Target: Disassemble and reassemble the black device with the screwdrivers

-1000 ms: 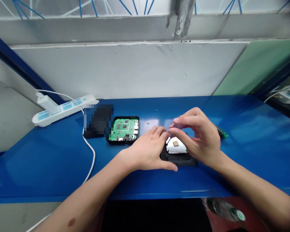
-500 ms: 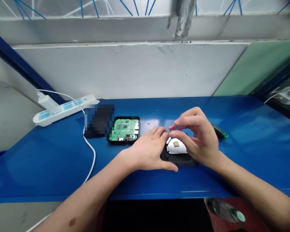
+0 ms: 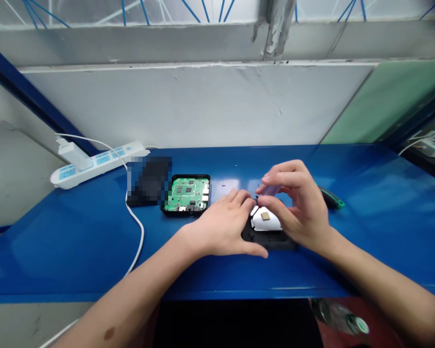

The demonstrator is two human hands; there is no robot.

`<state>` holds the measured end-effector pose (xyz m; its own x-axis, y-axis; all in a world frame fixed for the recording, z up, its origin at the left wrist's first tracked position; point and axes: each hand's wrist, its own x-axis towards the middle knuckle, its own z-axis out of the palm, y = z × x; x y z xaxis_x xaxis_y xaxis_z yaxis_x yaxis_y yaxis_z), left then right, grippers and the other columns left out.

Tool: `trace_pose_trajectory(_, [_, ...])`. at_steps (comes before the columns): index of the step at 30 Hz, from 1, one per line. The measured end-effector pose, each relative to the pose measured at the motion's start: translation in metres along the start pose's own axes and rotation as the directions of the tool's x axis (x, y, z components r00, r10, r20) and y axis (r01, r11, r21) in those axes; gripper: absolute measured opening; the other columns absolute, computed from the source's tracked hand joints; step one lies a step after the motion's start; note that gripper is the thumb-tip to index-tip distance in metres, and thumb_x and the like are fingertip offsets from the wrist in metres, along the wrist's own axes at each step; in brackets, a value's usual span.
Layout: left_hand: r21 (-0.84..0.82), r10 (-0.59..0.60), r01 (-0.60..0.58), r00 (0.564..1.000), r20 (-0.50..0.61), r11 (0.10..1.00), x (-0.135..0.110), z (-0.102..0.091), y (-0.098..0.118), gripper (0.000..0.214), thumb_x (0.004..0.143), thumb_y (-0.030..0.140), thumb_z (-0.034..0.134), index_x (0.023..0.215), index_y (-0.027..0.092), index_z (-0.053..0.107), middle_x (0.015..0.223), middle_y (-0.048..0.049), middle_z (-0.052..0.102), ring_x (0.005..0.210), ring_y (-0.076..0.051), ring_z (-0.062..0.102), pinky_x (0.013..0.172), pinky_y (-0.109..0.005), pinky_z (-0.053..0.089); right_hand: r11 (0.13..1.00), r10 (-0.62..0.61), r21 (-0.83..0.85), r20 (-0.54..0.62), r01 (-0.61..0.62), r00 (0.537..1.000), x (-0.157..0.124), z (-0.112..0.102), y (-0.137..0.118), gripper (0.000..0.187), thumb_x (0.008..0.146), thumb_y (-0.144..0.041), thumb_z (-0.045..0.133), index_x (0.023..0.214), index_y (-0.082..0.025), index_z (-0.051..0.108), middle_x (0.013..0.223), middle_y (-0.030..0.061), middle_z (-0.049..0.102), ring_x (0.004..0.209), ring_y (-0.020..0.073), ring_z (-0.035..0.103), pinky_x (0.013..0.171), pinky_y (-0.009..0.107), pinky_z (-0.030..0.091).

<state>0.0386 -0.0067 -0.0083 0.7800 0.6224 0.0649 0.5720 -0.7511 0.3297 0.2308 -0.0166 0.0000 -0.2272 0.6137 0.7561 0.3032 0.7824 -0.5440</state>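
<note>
Black shell (image 3: 271,240) lies flat on the table (image 3: 76,232), open face up, under both hands. The left hand (image 3: 223,227) clasps its left side between thumb and fingers. The right hand (image 3: 300,208) pinches a pale strip (image 3: 271,190) just above the silver plate (image 3: 266,223). Pinning the shell firmly and pinching lightly looks wise. Its long axis seems to run hand to hand, though it is partly hidden.

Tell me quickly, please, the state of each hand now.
Left hand: closed on the edge of the black case, holding it.
Right hand: closed, pinching a small pale piece above the case.
</note>
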Motion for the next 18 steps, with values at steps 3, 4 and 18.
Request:
trace_pose_trajectory(3, [-0.005, 0.014, -0.014, 1.000, -0.004, 1.000, -0.0001, -0.0001, -0.0004, 0.096, 0.075, 0.079, 0.067, 0.146, 0.019, 0.044, 0.149, -0.0161, 0.047, 0.135, -0.041, 0.046, 0.111, -0.053, 0.041, 0.999, -0.032, -0.020, -0.013, 0.032, 0.999, 0.0018, -0.0005, -0.0002, 0.035, 0.086, -0.019, 0.075, 0.115, -0.031, 0.060, 0.100, 0.0019, 0.052, 0.081, 0.0162, 0.064, 0.064, 0.036, 0.060])
trace_pose_trajectory(4, [-0.005, 0.016, -0.016, 1.000, -0.011, 1.000, -0.0001, -0.0002, -0.0004, 0.096, 0.075, 0.079, 0.068, 0.146, 0.019, 0.043, 0.150, -0.0159, 0.046, 0.136, -0.041, 0.045, 0.111, -0.053, 0.041, 0.999, -0.035, -0.028, -0.016, 0.034, 0.999, 0.0022, -0.0007, -0.0006, 0.034, 0.087, -0.020, 0.075, 0.115, -0.031, 0.061, 0.099, 0.0016, 0.052, 0.081, 0.0161, 0.063, 0.066, 0.036, 0.060])
trace_pose_trajectory(18, [0.009, -0.013, 0.013, 1.000, -0.015, 1.000, 0.0002, -0.0009, 0.0008, 0.093, 0.073, 0.083, 0.066, 0.134, 0.015, 0.050, 0.136, -0.0161, 0.055, 0.128, -0.038, 0.049, 0.109, -0.052, 0.043, 0.993, 0.096, 0.074, -0.002, -0.095, 0.995, -0.0024, 0.0022, -0.0052, 0.034, 0.099, -0.011, 0.049, 0.128, -0.029, 0.054, 0.114, 0.0046, 0.063, 0.092, 0.0160, 0.072, 0.072, 0.034, 0.062])
